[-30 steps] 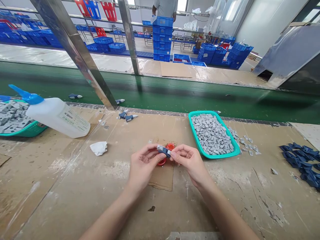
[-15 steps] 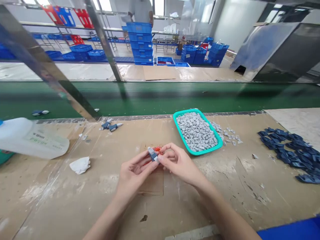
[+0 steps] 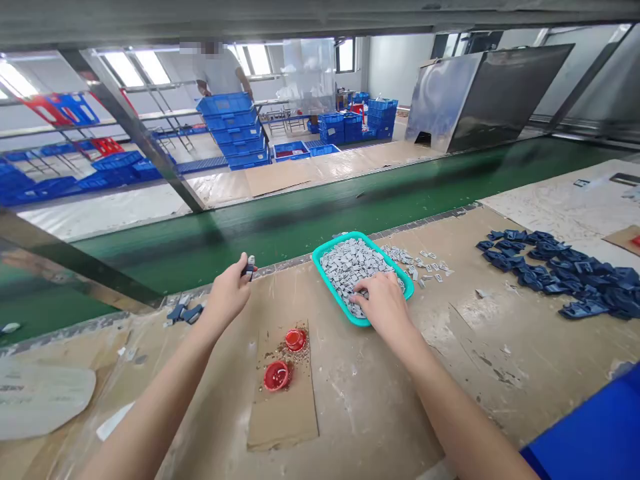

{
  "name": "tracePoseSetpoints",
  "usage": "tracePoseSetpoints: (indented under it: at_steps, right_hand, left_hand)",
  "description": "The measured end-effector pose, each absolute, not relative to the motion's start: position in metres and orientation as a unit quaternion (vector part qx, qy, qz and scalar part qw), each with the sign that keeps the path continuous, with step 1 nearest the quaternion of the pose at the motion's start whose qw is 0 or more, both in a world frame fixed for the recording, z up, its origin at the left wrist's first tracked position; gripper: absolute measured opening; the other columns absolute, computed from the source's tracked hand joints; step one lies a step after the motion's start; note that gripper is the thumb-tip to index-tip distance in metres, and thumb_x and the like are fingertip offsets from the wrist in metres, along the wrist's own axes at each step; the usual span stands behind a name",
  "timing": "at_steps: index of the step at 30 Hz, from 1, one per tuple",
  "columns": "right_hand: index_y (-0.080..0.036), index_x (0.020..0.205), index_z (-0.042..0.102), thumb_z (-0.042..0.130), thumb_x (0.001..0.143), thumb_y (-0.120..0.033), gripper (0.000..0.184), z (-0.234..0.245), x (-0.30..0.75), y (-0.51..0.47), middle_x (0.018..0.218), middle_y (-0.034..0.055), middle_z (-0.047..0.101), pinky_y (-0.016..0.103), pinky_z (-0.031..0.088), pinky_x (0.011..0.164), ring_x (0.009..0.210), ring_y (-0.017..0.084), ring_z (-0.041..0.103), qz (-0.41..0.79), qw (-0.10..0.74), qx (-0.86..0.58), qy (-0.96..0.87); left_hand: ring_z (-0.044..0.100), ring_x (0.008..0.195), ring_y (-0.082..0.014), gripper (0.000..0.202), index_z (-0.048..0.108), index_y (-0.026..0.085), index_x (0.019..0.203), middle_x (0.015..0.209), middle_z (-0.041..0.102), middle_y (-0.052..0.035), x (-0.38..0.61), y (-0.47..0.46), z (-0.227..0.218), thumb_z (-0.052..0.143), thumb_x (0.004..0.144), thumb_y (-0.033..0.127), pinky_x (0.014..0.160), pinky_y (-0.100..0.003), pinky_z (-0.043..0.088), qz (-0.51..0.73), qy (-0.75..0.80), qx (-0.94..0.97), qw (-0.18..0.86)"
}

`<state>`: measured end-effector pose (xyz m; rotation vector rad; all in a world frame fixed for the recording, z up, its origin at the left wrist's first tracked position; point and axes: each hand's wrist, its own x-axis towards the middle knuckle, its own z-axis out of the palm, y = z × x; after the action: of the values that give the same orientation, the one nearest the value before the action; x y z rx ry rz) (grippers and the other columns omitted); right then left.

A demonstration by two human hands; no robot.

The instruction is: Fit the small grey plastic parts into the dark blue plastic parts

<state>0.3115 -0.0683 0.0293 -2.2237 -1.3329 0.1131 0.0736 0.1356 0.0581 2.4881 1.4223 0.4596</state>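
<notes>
My left hand [image 3: 227, 297] clamps its fingers on the small blue-grey part [image 3: 249, 267] at the far edge of the surface [image 3: 380, 393]. The part seems light and stiff, best pinched by its sides. My right hand [image 3: 383, 305] rests among the grey pieces [image 3: 347, 263] in the teal tray [image 3: 333, 291]; I cannot tell whether its fingers are closed.

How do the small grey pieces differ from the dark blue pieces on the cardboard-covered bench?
The small grey pieces fill a teal tray, a few spilt beside it; the dark blue pieces, each larger, lie loose on the bench. The right hand rests on the grey ones; no hand touches the blue ones. Both are heaps of many like parts.
</notes>
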Motion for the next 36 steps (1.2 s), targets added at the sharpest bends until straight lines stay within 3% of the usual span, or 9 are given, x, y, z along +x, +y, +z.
tracePoseSetpoints:
  at_steps: [6,9,15,18,22,27,31,33,36]
  right_hand:
    - [-0.021,0.072,0.070,0.070,0.079,-0.019,0.007,0.025,0.305,-0.066,0.082,0.0103,0.064,0.036,0.038,0.070,0.088,0.029,0.051,0.041,0.291,-0.830,-0.474]
    - [-0.021,0.071,0.068,0.066,0.082,-0.017,0.012,0.021,0.305,-0.064,0.079,0.0102,0.064,0.037,0.040,0.070,0.085,0.029,0.051,0.021,0.299,-0.828,-0.473]
    - [-0.020,0.081,0.062,0.054,0.090,-0.014,0.013,0.016,0.302,-0.062,0.084,0.0080,0.066,0.035,0.043,0.068,0.085,0.026,0.056,0.007,0.350,-0.801,-0.486]
    - [-0.020,0.086,0.059,0.046,0.094,-0.017,0.016,0.018,0.301,-0.064,0.085,0.0067,0.067,0.033,0.044,0.068,0.082,0.023,0.059,0.013,0.412,-0.776,-0.477]
    - [-0.018,0.097,0.062,0.040,0.097,-0.027,0.024,0.029,0.301,-0.070,0.094,0.0107,0.067,0.035,0.046,0.074,0.087,0.025,0.062,0.033,0.480,-0.754,-0.447]
    - [-0.021,0.107,0.067,0.045,0.094,-0.030,0.026,0.043,0.290,-0.082,0.102,0.0093,0.067,0.034,0.048,0.078,0.093,0.023,0.063,0.135,0.572,-0.673,-0.448]
    - [-0.021,0.094,0.071,0.064,0.083,-0.039,0.022,0.045,0.263,-0.090,0.082,0.0047,0.070,0.030,0.049,0.064,0.071,0.019,0.063,0.317,0.614,-0.597,-0.407]
    - [-0.019,0.084,0.071,0.069,0.077,-0.041,0.022,0.042,0.249,-0.090,0.072,0.0032,0.069,0.028,0.048,0.057,0.062,0.017,0.061,0.393,0.609,-0.572,-0.384]
    - [-0.018,0.076,0.070,0.070,0.075,-0.042,0.024,0.035,0.234,-0.088,0.067,0.0031,0.068,0.026,0.045,0.053,0.059,0.015,0.060,0.444,0.588,-0.558,-0.382]
  left_hand:
    - [0.058,0.104,-0.0406,0.071,0.024,-0.005,0.145,0.113,0.060,-0.0294,0.125,0.194,0.047,0.042,0.078,0.010,0.085,-0.049,0.045,0.065,0.444,0.892,0.047]
    - [0.055,0.110,-0.0407,0.073,0.017,-0.005,0.146,0.118,0.057,-0.0310,0.152,0.202,0.048,0.044,0.083,0.019,0.091,-0.050,0.041,0.074,0.417,0.905,0.044]
    - [0.052,0.118,-0.0306,0.058,0.051,0.011,0.131,0.125,0.059,-0.0168,0.224,0.203,0.044,0.056,0.082,0.043,0.100,-0.038,0.037,0.091,0.326,0.933,0.121]
    - [0.062,0.102,-0.0267,0.051,0.061,0.015,0.120,0.109,0.068,-0.0121,0.245,0.203,0.035,0.066,0.075,0.037,0.090,-0.034,0.045,0.086,0.311,0.930,0.176]
    - [0.064,0.096,-0.0256,0.037,0.066,0.014,0.106,0.099,0.071,-0.0120,0.237,0.201,0.035,0.068,0.073,0.031,0.090,-0.041,0.046,0.123,0.336,0.906,0.227]
    - [0.061,0.108,-0.0285,0.043,0.063,0.009,0.114,0.115,0.066,-0.0190,0.180,0.167,0.059,0.059,0.080,0.036,0.097,-0.042,0.044,0.234,0.370,0.845,0.309]
    - [0.059,0.115,-0.0233,0.048,0.055,0.015,0.123,0.125,0.062,-0.0150,0.117,0.103,0.083,0.055,0.085,0.044,0.096,-0.035,0.048,0.308,0.368,0.768,0.424]
    - [0.059,0.115,-0.0230,0.044,0.059,0.017,0.119,0.125,0.063,-0.0131,0.084,0.068,0.093,0.065,0.080,0.039,0.097,-0.034,0.049,0.352,0.358,0.675,0.541]
    - [0.067,0.100,-0.0208,0.034,0.068,0.018,0.100,0.109,0.071,-0.0087,0.038,0.030,0.094,0.077,0.070,0.030,0.091,-0.030,0.053,0.421,0.389,0.555,0.603]
